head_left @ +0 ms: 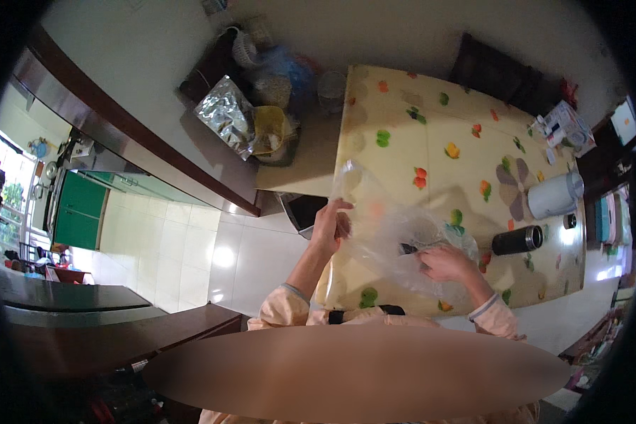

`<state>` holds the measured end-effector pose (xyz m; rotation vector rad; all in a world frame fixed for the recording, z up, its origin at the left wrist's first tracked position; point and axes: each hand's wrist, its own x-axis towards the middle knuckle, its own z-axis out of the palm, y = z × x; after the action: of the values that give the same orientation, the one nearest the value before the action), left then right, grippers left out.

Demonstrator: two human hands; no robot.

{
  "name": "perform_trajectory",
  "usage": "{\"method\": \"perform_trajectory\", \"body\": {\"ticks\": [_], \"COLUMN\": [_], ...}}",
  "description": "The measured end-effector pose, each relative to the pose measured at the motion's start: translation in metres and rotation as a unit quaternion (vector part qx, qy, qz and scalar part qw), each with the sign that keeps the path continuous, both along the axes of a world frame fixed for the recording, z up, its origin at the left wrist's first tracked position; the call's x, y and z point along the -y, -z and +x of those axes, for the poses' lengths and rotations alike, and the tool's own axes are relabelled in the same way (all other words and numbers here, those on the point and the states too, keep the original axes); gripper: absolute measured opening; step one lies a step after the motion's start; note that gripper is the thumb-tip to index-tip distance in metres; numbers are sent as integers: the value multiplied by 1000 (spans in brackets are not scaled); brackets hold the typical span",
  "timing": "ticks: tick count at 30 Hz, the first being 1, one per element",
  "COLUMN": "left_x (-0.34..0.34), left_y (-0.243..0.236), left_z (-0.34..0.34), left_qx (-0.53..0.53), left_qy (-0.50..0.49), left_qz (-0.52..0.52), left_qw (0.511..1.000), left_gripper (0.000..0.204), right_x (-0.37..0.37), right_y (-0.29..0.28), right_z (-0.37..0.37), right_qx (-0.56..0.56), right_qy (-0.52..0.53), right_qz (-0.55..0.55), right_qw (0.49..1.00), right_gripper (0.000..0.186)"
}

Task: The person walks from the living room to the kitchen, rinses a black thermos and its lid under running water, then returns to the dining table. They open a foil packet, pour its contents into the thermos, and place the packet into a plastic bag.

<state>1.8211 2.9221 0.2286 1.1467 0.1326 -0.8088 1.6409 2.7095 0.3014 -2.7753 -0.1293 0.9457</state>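
Note:
A large clear plastic bag [385, 237] lies spread and crumpled over the near left part of the table. At its left side, by the table's edge, my left hand [331, 222] has its lower fingers curled on the thin film, the forefinger standing a little apart. My right hand [449, 263] is closed at the bag's right part, pinching a small black piece [408, 249] whose kind I cannot make out. Whether that piece is inside the bag or on top of it does not show clearly. Right of this hand, a black cylindrical flask [517, 241] lies on its side.
A pale yellow tablecloth [431, 134] with fruit prints covers the table. A white jug [555, 195], a small dark lid [569, 221] and a white box [567, 127] stand at the right. Beyond the left edge are a yellow basket [270, 128] and a silver foil bag [226, 113].

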Motion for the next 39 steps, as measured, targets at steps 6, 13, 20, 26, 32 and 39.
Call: {"method": "perform_trajectory", "body": {"ticks": [6, 13, 20, 26, 32, 39], "left_x": [-66, -123, -155, -172, -154, -93], "left_y": [20, 65, 160, 214, 168, 63], "left_z": [70, 214, 349, 417, 409, 324], "left_qx": [142, 136, 155, 343, 240, 208], "left_qy": [161, 42, -322, -257, -380, -282], "left_qz": [-101, 70, 266, 400, 150, 15], "left_qw": [971, 987, 895, 810, 880, 936], "left_gripper": [65, 45, 76, 60, 16, 10], "right_x": [-6, -16, -28, -38, -40, -28], "right_y": [-34, -85, -59, -2, 54, 69], "right_z": [9, 94, 236, 324, 355, 363], "right_qx": [214, 229, 176, 101, 92, 92], "right_qy": [76, 57, 67, 141, 151, 245], "right_qz": [105, 183, 217, 267, 305, 387], "right_qw": [968, 954, 958, 948, 936, 884], "right_gripper": [31, 32, 32, 33, 34, 41]}}
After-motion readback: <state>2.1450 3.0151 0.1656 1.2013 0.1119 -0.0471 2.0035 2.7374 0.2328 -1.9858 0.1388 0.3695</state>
